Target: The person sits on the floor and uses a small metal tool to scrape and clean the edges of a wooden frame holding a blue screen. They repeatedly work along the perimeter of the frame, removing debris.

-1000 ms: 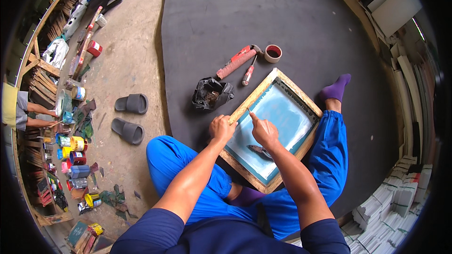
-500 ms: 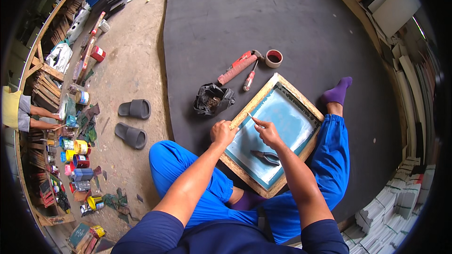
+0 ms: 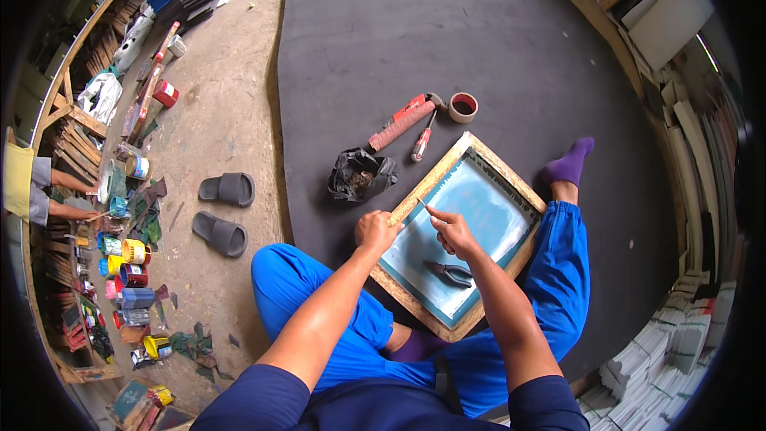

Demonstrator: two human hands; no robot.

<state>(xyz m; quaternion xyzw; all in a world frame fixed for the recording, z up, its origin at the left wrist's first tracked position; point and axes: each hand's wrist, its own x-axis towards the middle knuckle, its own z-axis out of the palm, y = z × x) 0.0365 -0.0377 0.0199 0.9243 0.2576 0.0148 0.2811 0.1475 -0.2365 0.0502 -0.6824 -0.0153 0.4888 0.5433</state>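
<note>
A wooden frame (image 3: 508, 170) with pale blue mesh (image 3: 477, 209) stretched in it lies tilted across my lap and the dark mat. My left hand (image 3: 377, 231) is closed around the frame's left bar. Over the mesh, my right hand (image 3: 452, 235) pinches a small thin pointed piece (image 3: 423, 203), too small to name; its tip is at the inner edge of that same bar. Black-handled pliers (image 3: 448, 274) rest on the mesh, just below my right hand.
Beyond the frame lie a hammer (image 3: 403, 124) with a red-wrapped handle, a screwdriver (image 3: 422, 145), a tape roll (image 3: 463, 108) and a black plastic bag (image 3: 362, 175) holding small scraps. Dark slippers (image 3: 227, 189) and paint cans (image 3: 136, 251) are at left, near another person's hands (image 3: 76, 211).
The view has shifted slightly. Both hands keep their places at the frame's left bar, and the pliers have not moved on the mesh.
</note>
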